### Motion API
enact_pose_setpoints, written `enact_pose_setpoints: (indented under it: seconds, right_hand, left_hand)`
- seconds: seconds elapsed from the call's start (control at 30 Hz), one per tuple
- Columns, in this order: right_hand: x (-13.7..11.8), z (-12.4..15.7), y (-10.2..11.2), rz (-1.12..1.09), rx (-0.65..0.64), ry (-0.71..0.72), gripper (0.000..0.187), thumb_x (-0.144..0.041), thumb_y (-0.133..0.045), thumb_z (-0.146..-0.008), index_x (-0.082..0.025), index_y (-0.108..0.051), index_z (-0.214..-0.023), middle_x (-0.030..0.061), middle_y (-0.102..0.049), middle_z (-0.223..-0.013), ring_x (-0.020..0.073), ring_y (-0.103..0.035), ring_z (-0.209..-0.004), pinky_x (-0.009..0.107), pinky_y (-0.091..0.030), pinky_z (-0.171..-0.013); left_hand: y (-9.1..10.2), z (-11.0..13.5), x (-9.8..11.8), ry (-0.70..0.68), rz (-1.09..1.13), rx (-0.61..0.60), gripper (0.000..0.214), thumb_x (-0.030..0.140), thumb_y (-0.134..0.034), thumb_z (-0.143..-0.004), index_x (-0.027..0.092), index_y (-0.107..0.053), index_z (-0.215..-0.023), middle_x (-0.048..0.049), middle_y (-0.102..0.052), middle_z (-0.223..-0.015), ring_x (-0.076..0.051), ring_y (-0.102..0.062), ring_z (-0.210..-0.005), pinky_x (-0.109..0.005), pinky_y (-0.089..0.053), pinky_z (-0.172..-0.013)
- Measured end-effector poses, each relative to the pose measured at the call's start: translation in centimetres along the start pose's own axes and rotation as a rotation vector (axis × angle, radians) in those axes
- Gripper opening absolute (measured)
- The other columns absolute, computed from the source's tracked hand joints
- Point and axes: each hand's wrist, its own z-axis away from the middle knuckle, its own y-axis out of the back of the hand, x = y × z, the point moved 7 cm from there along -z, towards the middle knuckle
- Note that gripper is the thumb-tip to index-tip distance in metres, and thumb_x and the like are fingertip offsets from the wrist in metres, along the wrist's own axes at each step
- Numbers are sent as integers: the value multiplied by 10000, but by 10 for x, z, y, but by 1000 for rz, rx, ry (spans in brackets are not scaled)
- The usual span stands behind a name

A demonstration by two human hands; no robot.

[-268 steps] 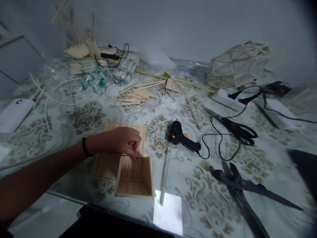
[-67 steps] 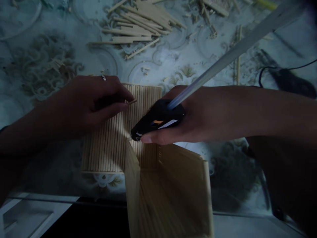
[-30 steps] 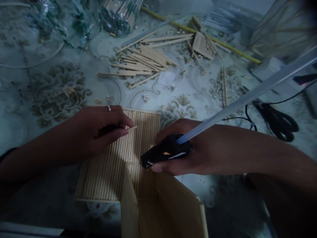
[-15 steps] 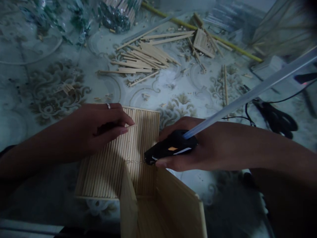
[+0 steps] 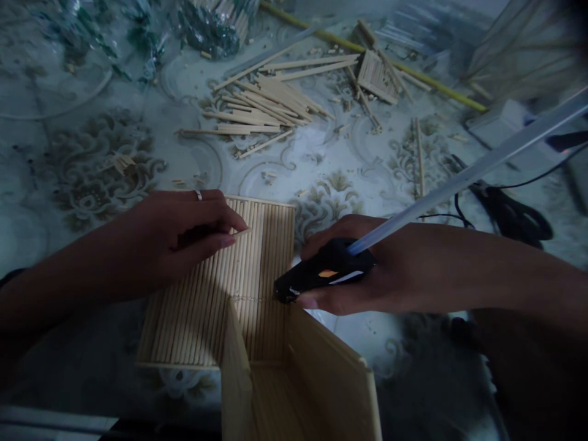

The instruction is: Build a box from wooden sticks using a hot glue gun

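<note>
My right hand (image 5: 353, 269) is wrapped round a black hot glue gun (image 5: 321, 272), whose back end has a long translucent glue stick (image 5: 459, 177) in it. The gun's tip points down at a panel of wooden sticks (image 5: 184, 324) laid side by side. A thin line of glue (image 5: 248, 299) runs across the panel to the tip. My left hand (image 5: 197, 236) rests over the panel's left part, thumb and forefinger pinching a small wooden stick (image 5: 241, 232). Two upright wooden walls (image 5: 331, 373) stand at the panel's near side.
A pile of loose wooden sticks (image 5: 271, 104) lies at the back beside a small stick piece (image 5: 376, 76). Black scissors (image 5: 514, 211) and a cable are at the right. A yellow rod (image 5: 432, 86) crosses the back. Plastic bags (image 5: 211, 27) stand behind.
The glue gun's tip has moved slightly to the right along the panel, the glue line trailing behind it. My left hand keeps its pinch, nearly still.
</note>
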Motion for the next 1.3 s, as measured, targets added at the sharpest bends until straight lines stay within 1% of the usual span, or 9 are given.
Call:
enact_pose_setpoints:
  seconds: [0.2,0.37,0.5,0.67,0.8,0.93,1.07,1.17,1.3]
  right_hand:
    - [2,0,4,27,-15,-6,268,-514,-816,-862,-257,-844,-935,-7,-809,-870,189,-708,-715,286,-535,-607]
    - [2,-1,5,46,-48,-23,285,-509,-836,-829,-263,-865,-970,-3,-805,-840,208,-709,-708,287,-534,-582]
    - [-4,-4,7,95,-27,8,317,-557,-789,-876,-254,-862,-937,11,-823,-897,214,-738,-768,276,-546,-610]
    - [-5,-8,6,103,-99,11,252,-477,-796,-892,-262,-862,-1005,-14,-792,-824,184,-701,-701,263,-530,-600]
    - [-6,-11,11,100,-92,7,158,-406,-831,-845,-284,-844,-944,-20,-814,-882,186,-700,-681,277,-527,-566]
    - [-8,-12,10,37,-123,-14,117,-391,-865,-803,-293,-823,-853,-41,-769,-749,188,-669,-630,288,-524,-549]
    - [-9,-13,9,1,-128,-51,100,-362,-872,-809,-295,-801,-829,-59,-744,-726,158,-631,-614,262,-486,-537]
    - [-7,-14,9,22,-147,-87,119,-382,-864,-828,-286,-794,-815,-64,-703,-663,146,-602,-585,251,-443,-508]
    - [-4,-16,12,69,-171,-91,191,-452,-870,-819,-274,-810,-847,-48,-710,-686,162,-622,-598,250,-469,-510]
  left_hand:
    - [-1,0,-1,7,-6,-11,206,326,-575,-1092,261,-760,-1155,6,-827,-1072,-161,-763,-913,-271,-520,-826]
    - [0,0,0,-9,-6,-5,205,322,-583,-1092,251,-758,-1172,2,-820,-1069,-152,-760,-904,-272,-516,-819]
    - [0,0,1,-26,-4,-3,201,306,-578,-1098,245,-757,-1165,6,-813,-1061,-144,-755,-902,-270,-514,-821]
    - [-1,0,1,-12,3,-21,220,317,-563,-1099,238,-758,-1162,-8,-817,-1073,-156,-763,-913,-280,-520,-814]
    - [0,1,0,-11,1,-10,207,317,-574,-1095,251,-758,-1164,-4,-819,-1069,-159,-763,-906,-286,-521,-816]
    - [0,0,0,-5,16,-5,201,321,-582,-1085,262,-761,-1155,-3,-827,-1080,-170,-773,-914,-295,-531,-818]
    - [1,-1,0,7,32,-4,192,310,-591,-1078,261,-767,-1138,4,-829,-1072,-166,-779,-914,-282,-533,-819]
    - [1,-1,0,9,38,-9,191,305,-593,-1076,260,-768,-1135,2,-828,-1079,-168,-777,-918,-280,-534,-825]
    - [1,0,1,-5,38,-22,208,318,-569,-1103,248,-756,-1160,1,-819,-1085,-158,-771,-937,-277,-530,-852]
